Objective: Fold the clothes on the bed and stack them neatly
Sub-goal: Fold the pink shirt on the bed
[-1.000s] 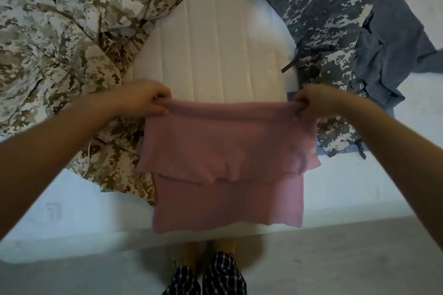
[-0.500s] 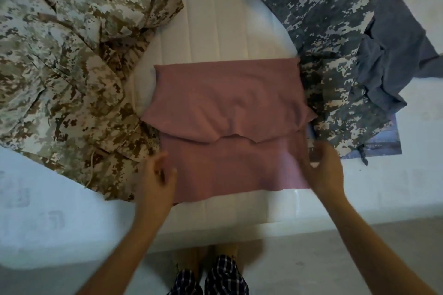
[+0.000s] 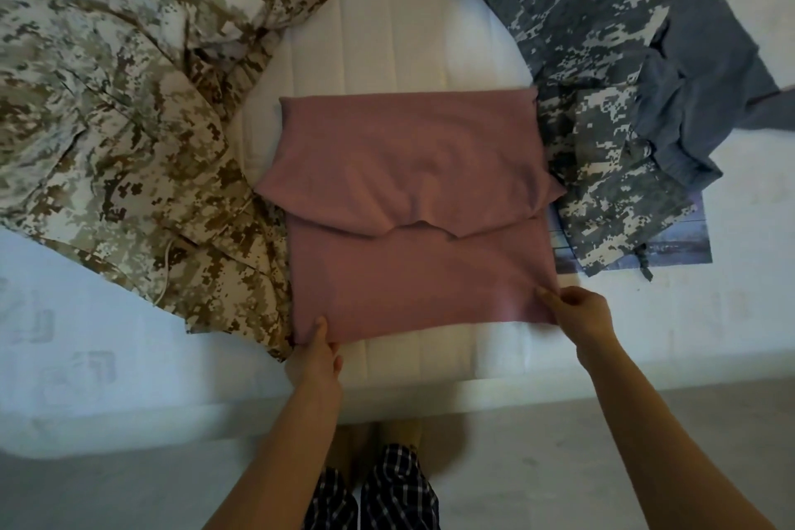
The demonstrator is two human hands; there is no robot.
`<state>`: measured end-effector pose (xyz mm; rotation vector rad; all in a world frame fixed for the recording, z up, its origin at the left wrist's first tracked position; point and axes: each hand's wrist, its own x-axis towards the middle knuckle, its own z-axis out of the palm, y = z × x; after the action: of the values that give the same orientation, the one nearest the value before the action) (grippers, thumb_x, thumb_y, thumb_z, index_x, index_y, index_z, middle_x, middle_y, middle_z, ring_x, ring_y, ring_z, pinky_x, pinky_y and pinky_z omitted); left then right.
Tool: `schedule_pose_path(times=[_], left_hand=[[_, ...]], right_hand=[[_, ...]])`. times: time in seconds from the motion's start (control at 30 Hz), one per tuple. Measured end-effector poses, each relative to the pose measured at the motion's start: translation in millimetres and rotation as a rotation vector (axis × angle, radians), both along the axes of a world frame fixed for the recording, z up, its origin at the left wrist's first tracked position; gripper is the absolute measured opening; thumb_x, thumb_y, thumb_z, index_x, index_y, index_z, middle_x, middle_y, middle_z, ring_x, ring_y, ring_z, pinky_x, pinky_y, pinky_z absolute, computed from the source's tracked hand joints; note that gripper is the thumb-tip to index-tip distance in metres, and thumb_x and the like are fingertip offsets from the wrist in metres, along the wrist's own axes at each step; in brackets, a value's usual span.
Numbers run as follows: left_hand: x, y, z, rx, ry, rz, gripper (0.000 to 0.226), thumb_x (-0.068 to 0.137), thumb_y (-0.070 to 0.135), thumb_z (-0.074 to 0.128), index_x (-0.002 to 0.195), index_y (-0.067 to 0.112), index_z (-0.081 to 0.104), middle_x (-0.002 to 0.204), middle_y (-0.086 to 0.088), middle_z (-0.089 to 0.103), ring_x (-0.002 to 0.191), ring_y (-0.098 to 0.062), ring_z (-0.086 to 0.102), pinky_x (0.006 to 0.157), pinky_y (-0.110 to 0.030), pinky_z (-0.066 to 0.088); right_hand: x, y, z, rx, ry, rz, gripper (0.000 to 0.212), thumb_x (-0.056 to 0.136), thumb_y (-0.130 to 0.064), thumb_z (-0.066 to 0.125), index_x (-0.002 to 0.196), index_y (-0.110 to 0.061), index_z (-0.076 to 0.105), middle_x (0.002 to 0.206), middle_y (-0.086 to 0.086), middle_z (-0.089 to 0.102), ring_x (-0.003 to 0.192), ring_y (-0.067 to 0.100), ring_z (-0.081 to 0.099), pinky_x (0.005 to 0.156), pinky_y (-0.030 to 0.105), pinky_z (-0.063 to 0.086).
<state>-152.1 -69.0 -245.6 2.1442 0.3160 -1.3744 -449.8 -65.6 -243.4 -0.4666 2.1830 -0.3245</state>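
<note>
Pinching the near corners of the pink garment (image 3: 413, 237), both hands are working at the front edge of the bed (image 3: 387, 34). The left hand (image 3: 314, 361) is gripping the near-left corner with its thumb on top and its fingers tucked beneath. The right hand (image 3: 578, 314) is holding the near-right corner between thumb and curled fingers.

The garment is lying flat in the middle of the mattress, already doubled, with an upper layer overlapping the lower half in an uneven, wavy edge. It is looking soft, light and limp, so it is likely to sag and slide out of line unless both corners are being lifted level and together. Those near corners seem the right place to hold for the next fold.

On either side, unfolded clothes are crowding it. A tan camouflage jacket (image 3: 129, 120) is touching its left edge, and a grey camouflage jacket (image 3: 580, 56) is pressing against its right edge, partly covering a bluish printed sheet (image 3: 688, 245). Farther right, a slate-blue garment (image 3: 697, 99) is lying crumpled. Beyond the pink garment, a strip of bare mattress is offering room to fold away from the person.
</note>
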Motion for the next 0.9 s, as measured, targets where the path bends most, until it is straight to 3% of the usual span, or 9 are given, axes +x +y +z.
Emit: schedule_pose_path(times=[0.07, 0.17, 0.27, 0.37, 0.43, 0.53, 0.63, 0.8, 0.9], left_hand=[[5.4, 7.7, 0.8, 0.073, 0.051, -0.116, 0.018, 0.094, 0.029, 0.055, 0.104, 0.014, 0.054, 0.085, 0.000, 0.059, 0.076, -0.012, 0.055, 0.063, -0.026, 0.045], [10.4, 15.0, 16.9, 0.165, 0.408, -0.442, 0.024, 0.093, 0.030, 0.055, 0.096, 0.008, 0.064, 0.093, -0.004, 0.069, 0.083, -0.016, 0.063, 0.068, -0.030, 0.047], [12.7, -8.9, 24.2, 0.036, 0.352, -0.910, 0.019, 0.090, 0.032, 0.060, 0.099, 0.018, 0.068, 0.097, 0.000, 0.073, 0.089, -0.014, 0.067, 0.074, -0.030, 0.051], [13.8, -65.0, 22.2, -0.155, 0.037, -0.692, 0.018, 0.090, 0.026, 0.061, 0.103, 0.013, 0.063, 0.089, -0.002, 0.065, 0.080, -0.014, 0.062, 0.073, -0.031, 0.052], [12.4, -98.4, 15.7, -0.222, -0.060, -0.514, 0.015, 0.089, 0.027, 0.063, 0.096, 0.014, 0.060, 0.081, 0.000, 0.057, 0.073, -0.011, 0.055, 0.070, -0.028, 0.051], [6.1, -127.6, 3.2, -0.248, 0.049, -0.282, 0.025, 0.085, 0.029, 0.068, 0.105, 0.018, 0.059, 0.098, -0.001, 0.059, 0.088, -0.013, 0.058, 0.075, -0.027, 0.052], [4.1, -144.5, -4.4, -0.280, 0.118, -0.094, 0.051, 0.081, 0.025, 0.072, 0.127, 0.016, 0.052, 0.122, -0.003, 0.059, 0.109, -0.018, 0.058, 0.085, -0.028, 0.052], [0.8, -155.3, -9.1, -0.286, 0.203, -0.094, 0.063, 0.079, 0.021, 0.074, 0.134, 0.016, 0.046, 0.129, -0.007, 0.057, 0.113, -0.021, 0.056, 0.088, -0.034, 0.052], [-4.0, -158.7, -4.3, -0.320, 0.237, -0.088, 0.058, 0.082, 0.017, 0.071, 0.135, 0.015, 0.046, 0.129, -0.007, 0.057, 0.111, -0.022, 0.057, 0.090, -0.037, 0.051]], right_hand=[[0.2, 2.6, 3.1, 0.021, 0.114, 0.063, 0.031, 0.085, -0.018, 0.067, 0.108, 0.004, 0.063, 0.098, 0.018, 0.066, 0.088, 0.033, 0.061, 0.078, 0.034, 0.045], [16.0, -3.5, 8.5, -0.138, 0.258, 0.106, 0.037, 0.085, -0.020, 0.066, 0.116, -0.002, 0.057, 0.105, 0.016, 0.065, 0.095, 0.031, 0.061, 0.080, 0.031, 0.042], [30.4, -32.7, 10.0, -0.234, 0.008, -0.095, 0.036, 0.085, -0.021, 0.067, 0.116, -0.005, 0.059, 0.098, 0.009, 0.061, 0.089, 0.021, 0.059, 0.080, 0.031, 0.046], [37.0, -70.1, 6.9, -0.249, -0.381, -0.455, 0.013, 0.087, -0.016, 0.066, 0.095, -0.008, 0.060, 0.084, 0.008, 0.058, 0.069, 0.015, 0.058, 0.069, 0.027, 0.051], [38.9, -91.9, 1.4, -0.268, -0.426, -0.558, 0.019, 0.085, -0.017, 0.068, 0.102, -0.010, 0.060, 0.093, 0.010, 0.063, 0.078, 0.017, 0.063, 0.072, 0.028, 0.054], [41.0, -116.6, -8.0, -0.316, -0.455, -0.685, 0.048, 0.079, -0.018, 0.075, 0.121, -0.006, 0.054, 0.122, 0.012, 0.061, 0.104, 0.024, 0.061, 0.086, 0.036, 0.054], [39.7, -131.8, -14.5, -0.261, -0.478, -0.687, 0.065, 0.075, -0.019, 0.077, 0.132, -0.007, 0.049, 0.127, 0.012, 0.058, 0.110, 0.025, 0.058, 0.093, 0.040, 0.051], [39.0, -138.9, -15.4, -0.235, -0.559, -0.634, 0.057, 0.081, -0.016, 0.071, 0.133, -0.009, 0.049, 0.127, 0.012, 0.058, 0.097, 0.022, 0.060, 0.072, 0.034, 0.054], [42.5, -137.1, -9.9, -0.282, -0.657, -0.702, 0.047, 0.087, -0.008, 0.063, 0.132, -0.005, 0.050, 0.129, 0.013, 0.058, 0.113, 0.026, 0.058, 0.089, 0.040, 0.052]])
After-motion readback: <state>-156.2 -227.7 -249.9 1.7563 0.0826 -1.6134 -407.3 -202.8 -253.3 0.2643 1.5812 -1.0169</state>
